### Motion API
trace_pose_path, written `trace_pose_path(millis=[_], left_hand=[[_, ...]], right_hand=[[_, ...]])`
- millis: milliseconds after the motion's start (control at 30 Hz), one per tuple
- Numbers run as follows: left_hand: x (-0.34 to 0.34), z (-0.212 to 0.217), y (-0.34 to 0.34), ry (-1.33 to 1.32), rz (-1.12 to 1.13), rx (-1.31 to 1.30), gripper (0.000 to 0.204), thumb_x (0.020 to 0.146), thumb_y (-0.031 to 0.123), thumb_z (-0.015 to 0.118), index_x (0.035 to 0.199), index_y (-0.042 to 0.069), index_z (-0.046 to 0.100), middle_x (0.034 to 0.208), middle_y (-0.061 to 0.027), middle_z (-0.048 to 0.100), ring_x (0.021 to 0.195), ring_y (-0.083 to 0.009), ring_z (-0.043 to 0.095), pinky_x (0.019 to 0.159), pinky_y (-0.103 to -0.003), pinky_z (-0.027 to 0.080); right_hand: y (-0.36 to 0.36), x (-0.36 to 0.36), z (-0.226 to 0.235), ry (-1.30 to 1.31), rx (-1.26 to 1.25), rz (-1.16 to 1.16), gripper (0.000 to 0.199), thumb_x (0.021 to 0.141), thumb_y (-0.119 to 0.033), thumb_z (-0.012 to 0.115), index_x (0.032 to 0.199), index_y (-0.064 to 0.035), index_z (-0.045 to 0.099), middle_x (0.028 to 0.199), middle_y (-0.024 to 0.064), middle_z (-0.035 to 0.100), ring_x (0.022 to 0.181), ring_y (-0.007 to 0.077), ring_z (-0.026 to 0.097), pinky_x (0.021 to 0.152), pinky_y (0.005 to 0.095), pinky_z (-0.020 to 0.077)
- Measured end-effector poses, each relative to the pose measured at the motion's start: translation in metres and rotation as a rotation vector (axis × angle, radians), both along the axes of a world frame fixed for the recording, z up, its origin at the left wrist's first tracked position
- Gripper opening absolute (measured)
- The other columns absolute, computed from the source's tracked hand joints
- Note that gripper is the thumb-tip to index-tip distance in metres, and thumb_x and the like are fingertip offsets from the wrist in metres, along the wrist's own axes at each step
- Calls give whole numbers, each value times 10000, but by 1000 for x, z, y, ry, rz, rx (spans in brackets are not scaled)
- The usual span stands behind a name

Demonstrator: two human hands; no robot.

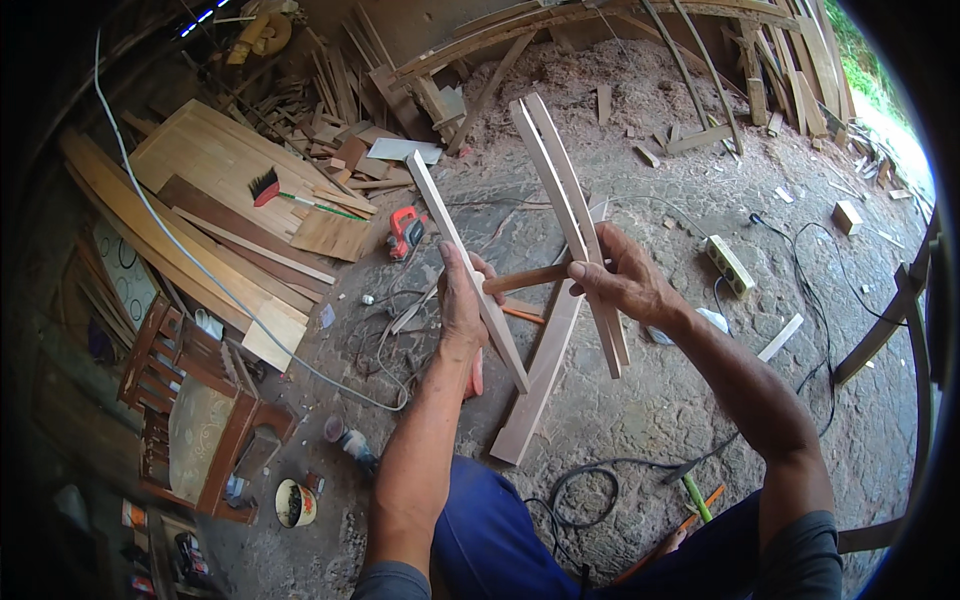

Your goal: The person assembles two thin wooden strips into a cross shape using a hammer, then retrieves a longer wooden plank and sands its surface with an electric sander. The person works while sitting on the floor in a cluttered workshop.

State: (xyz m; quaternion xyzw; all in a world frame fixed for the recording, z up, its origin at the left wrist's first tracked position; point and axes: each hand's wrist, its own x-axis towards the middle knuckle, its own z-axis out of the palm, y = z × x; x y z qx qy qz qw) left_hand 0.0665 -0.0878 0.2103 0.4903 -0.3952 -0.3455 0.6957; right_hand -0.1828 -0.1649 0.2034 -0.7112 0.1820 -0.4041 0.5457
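Observation:
My left hand [462, 300] is closed around a pale, slim wooden slat [434, 194], held tilted in front of me. A short brown wooden crosspiece [528, 279] spans from that slat to a pair of long, slightly curved wooden slats [552, 165] on the right. My right hand [625, 278] grips this pair where the crosspiece meets it, thumb on the crosspiece end. Whether the crosspiece is seated in a hole at either end cannot be made out. Below the held pieces a wider wooden board [537, 395] lies slanting on the floor.
A red power tool [405, 233] and a power strip [729, 266] lie on the rough floor with loose cables [590, 490]. A carved wooden chair [205, 420] and a small bowl [296, 503] are at left. Boards [215, 165] and a sawdust heap [570, 85] lie beyond.

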Motion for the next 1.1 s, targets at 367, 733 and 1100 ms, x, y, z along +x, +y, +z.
trace_pose_path(millis=[367,733,1100], left_hand=[[9,-8,-7,80,10,-63,751,963,837,348,940,110,537,758,-22,526,681,-150,569,626,-301,501],[10,-11,-7,63,13,-77,782,919,866,397,956,97,542,762,-26,537,685,-177,604,647,-327,529],[-16,-16,-6,-17,31,109,753,954,817,418,976,78,561,693,-49,571,531,-156,579,480,-299,493]], right_hand=[[7,5,1,186,-350,-137,646,877,-616,768,1152,-60,587,899,92,573,821,209,610,714,397,505],[8,5,1,104,-335,-129,547,1001,-563,612,1163,-45,541,848,132,604,790,223,670,663,403,537],[-8,-9,7,46,-83,-50,668,986,-517,667,1420,-78,413,1142,133,633,1097,225,650,975,445,560]])
